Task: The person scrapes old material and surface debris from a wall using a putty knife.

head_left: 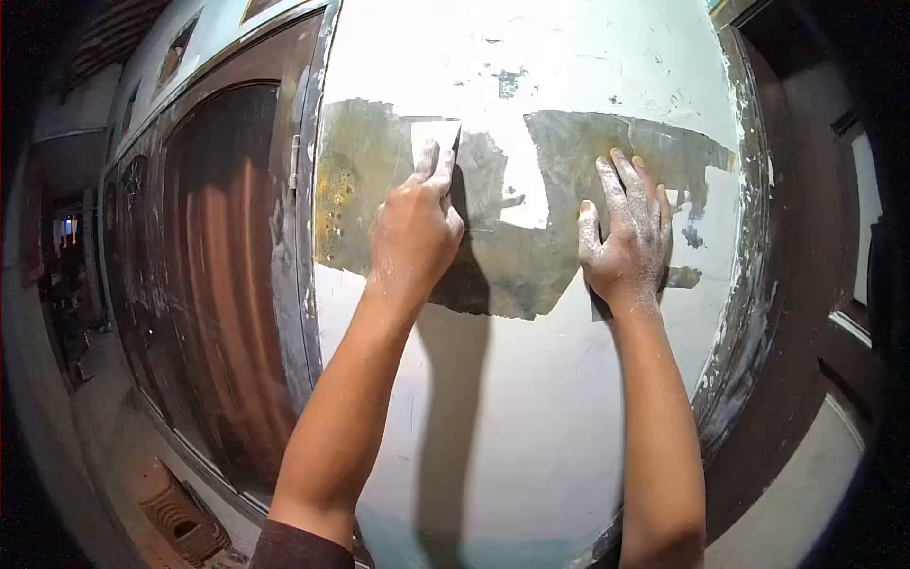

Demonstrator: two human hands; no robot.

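My left hand point(415, 228) is closed around a flat scraper point(433, 135), its index and middle fingers stretched along the pale blade. The blade lies against the wall at the upper left of a bare grey-green patch point(502, 270), and the handle is hidden in the hand. To the right, my right hand point(627, 232) rests with fingers spread on the same patch, dusted with white powder and holding nothing visible. White paint point(545, 398) with ragged edges surrounds the patch, and a white strip of it runs down between my hands.
A dark wooden door point(227, 247) with a reddish-brown panel stands to the left. A paint-chipped frame point(749, 237) borders the wall on the right, beside another dark doorway. A brown plastic stool point(180, 512) is on the floor at lower left.
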